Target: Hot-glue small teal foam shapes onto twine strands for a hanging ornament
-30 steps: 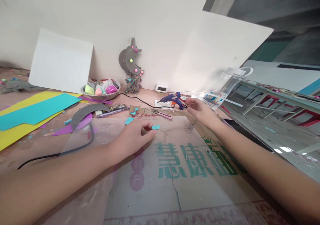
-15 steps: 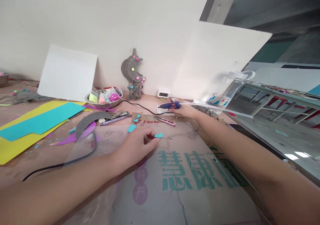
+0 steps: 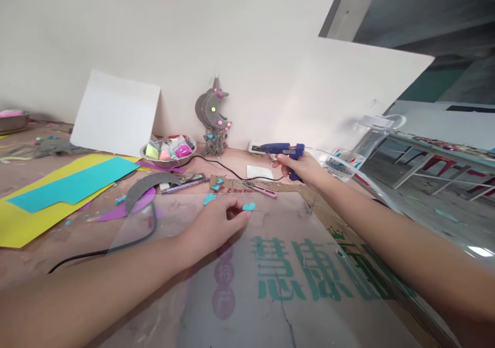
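My left hand [image 3: 217, 222] rests on a clear plastic sheet [image 3: 278, 255] and pinches a small teal heart piece [image 3: 248, 206] with a thin wire running from it. My right hand [image 3: 300, 168] is closed round the grip of a blue glue gun [image 3: 284, 149], lifted above the table with its nozzle pointing left. A black cord [image 3: 220, 165] runs from the gun across the table. Another teal piece [image 3: 209, 199] lies just beyond my left hand.
A grey crescent-moon decoration [image 3: 213, 112] stands against the wall. A metal bowl of coloured clay packets [image 3: 168, 149], a pink utility knife [image 3: 263, 189], yellow [image 3: 23, 219] and teal [image 3: 73, 184] foam sheets, a white board [image 3: 116, 113] and a clear plastic jug [image 3: 353, 147] lie around.
My right hand has taken hold of the glue gun and raised it off the table. My left hand has kept its pinch on the teal heart.
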Demonstrator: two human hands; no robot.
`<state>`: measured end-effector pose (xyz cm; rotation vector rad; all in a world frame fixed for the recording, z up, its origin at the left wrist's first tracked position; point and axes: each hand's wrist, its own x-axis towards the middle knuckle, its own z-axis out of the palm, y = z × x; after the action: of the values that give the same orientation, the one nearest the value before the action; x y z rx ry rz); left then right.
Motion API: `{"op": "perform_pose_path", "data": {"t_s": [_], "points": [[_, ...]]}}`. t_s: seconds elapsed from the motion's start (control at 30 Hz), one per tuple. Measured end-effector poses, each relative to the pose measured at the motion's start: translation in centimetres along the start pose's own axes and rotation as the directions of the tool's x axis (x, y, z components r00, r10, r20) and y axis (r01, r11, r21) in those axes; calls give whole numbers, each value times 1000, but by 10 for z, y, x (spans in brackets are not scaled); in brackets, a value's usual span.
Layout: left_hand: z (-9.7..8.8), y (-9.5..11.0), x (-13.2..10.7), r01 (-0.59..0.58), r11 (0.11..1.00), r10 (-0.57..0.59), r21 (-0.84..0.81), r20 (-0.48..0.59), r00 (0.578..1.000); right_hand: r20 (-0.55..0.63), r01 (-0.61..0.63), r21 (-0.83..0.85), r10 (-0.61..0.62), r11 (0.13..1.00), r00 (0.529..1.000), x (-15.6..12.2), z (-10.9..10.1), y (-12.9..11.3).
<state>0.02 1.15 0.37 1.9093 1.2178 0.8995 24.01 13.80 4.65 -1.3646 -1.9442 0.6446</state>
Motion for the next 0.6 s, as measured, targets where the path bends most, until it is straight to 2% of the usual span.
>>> {"op": "perform_pose_path", "data": {"t_s": [0.07, 0.17, 0.3, 0.43, 0.6], "points": [[0, 0, 1, 3, 1000, -3, -6, -16, 1000, 50, 23, 27, -25, 999, 998, -25, -6, -13], [-1, -2, 1, -31, 999, 31, -17, -16, 999, 62, 57, -4, -57, 998, 996, -65, -10, -26], [-1, -3, 0, -1, 999, 1, -36, -3, 1000, 95, 148, 6, -148, 989, 984, -106, -3, -23], [-2, 0, 0, 13, 1000, -13, -22, -15, 1000, 51, 156, -47, -153, 987, 987, -127, 8, -15], [-2, 1, -1, -2, 1000, 2, -19, -11, 1000, 65, 53, -92, -47, 994, 997, -135, 17, -11]]}}
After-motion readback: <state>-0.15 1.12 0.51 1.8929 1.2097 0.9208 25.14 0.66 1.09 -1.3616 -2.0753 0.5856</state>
